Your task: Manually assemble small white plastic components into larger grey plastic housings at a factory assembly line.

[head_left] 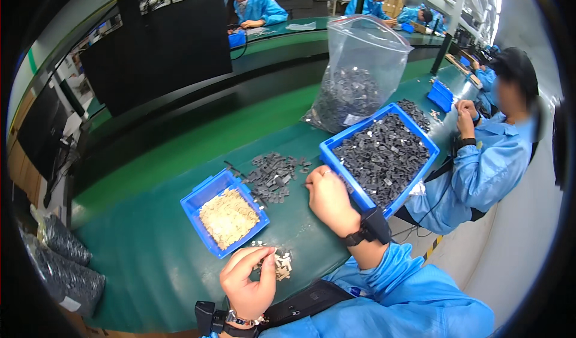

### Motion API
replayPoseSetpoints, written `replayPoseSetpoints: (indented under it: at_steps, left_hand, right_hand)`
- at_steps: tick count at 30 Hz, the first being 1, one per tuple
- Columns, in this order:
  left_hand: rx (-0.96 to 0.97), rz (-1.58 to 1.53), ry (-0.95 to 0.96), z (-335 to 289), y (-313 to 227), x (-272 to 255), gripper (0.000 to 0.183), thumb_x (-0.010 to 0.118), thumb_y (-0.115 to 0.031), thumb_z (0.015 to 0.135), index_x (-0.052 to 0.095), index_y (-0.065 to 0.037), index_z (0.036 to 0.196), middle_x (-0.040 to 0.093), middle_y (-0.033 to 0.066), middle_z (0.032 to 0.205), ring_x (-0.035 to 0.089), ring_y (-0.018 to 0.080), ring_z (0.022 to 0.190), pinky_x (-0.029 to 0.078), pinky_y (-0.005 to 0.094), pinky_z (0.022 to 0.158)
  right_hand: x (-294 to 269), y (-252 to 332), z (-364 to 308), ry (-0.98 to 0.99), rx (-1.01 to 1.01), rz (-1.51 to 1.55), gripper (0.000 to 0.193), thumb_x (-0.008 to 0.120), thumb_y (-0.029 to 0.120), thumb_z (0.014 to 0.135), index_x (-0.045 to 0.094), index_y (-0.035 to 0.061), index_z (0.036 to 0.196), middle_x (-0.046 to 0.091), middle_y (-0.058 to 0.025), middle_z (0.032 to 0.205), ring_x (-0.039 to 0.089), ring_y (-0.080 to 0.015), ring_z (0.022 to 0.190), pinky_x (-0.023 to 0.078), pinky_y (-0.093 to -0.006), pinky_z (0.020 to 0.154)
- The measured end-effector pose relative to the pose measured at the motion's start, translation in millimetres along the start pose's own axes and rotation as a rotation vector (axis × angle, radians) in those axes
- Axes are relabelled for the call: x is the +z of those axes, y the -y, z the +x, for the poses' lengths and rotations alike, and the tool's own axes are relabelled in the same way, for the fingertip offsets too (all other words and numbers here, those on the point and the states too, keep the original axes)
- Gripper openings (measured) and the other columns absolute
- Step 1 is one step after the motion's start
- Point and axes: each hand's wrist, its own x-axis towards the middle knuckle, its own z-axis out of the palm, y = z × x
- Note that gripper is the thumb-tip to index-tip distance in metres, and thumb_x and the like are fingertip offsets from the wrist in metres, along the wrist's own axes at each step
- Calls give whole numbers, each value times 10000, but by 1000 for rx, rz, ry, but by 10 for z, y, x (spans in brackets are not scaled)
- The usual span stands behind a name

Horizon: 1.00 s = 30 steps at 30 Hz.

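Observation:
My left hand point(249, 281) is closed, thumb and forefinger pinched together above a small heap of cream-coloured pieces point(282, 266). What sits in that pinch is too small to name. Up and to the right, my right hand point(329, 195) has its fingers curled together, and whatever they hold is hidden. It lies between a loose pile of small black plastic parts point(275, 175) and a large blue bin point(327, 153) filled with similar black parts point(384, 152). A smaller blue bin point(195, 221) of cream pieces point(228, 218) stands beyond my left hand.
Behind the large bin stands a clear plastic bag point(354, 92) of black parts. Dark filled bags point(66, 272) lie at the left edge. A monitor point(159, 50) faces away across the green bench point(138, 242). A co-worker point(492, 146) sits at the right beside another blue bin point(441, 96).

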Motion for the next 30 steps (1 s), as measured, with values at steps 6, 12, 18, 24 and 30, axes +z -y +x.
replayPoseSetpoints:
  at_steps: [6, 12, 18, 24, 30]
  left_hand:
    - [-36, 55, 96, 80, -18, 14, 166, 664, 44, 783, 700, 38, 945, 696, 154, 908, 683, 240, 798, 537, 319, 714]
    - [57, 23, 167, 24, 47, 74, 219, 698, 74, 751, 699, 39, 967, 691, 153, 901, 681, 234, 810, 542, 305, 712]
    - [58, -14, 109, 13, -23, 69, 190, 710, 71, 758, 712, 26, 943, 696, 143, 878, 682, 225, 811, 540, 301, 710]
    - [-48, -92, 91, -28, -14, -49, 177, 707, 73, 756, 717, 26, 927, 707, 155, 912, 695, 234, 829, 553, 291, 717]
    - [144, 137, 98, -11, 62, -205, 154, 685, 83, 745, 715, 19, 881, 717, 139, 875, 706, 243, 800, 559, 299, 703]
  right_hand:
    - [-467, 434, -390, 67, -166, 639, 89, 662, -1, 810, 657, 5, 899, 665, -156, 897, 653, -339, 811, 535, -370, 721]
    - [-703, 692, -568, 176, -118, 985, 171, 718, 0, 819, 687, -24, 986, 690, -125, 875, 681, -205, 757, 542, -282, 673]
    - [-708, 667, -557, 187, -160, 1053, 167, 762, -7, 770, 688, -17, 920, 716, -133, 918, 704, -213, 789, 562, -290, 693]
    - [-630, 734, -532, 119, -248, 1057, 175, 759, -20, 757, 695, -15, 920, 720, -133, 939, 712, -242, 822, 571, -296, 719]
    - [-508, 705, -479, 235, -204, 986, 170, 770, -13, 742, 711, 2, 901, 722, -124, 955, 703, -227, 895, 562, -309, 771]
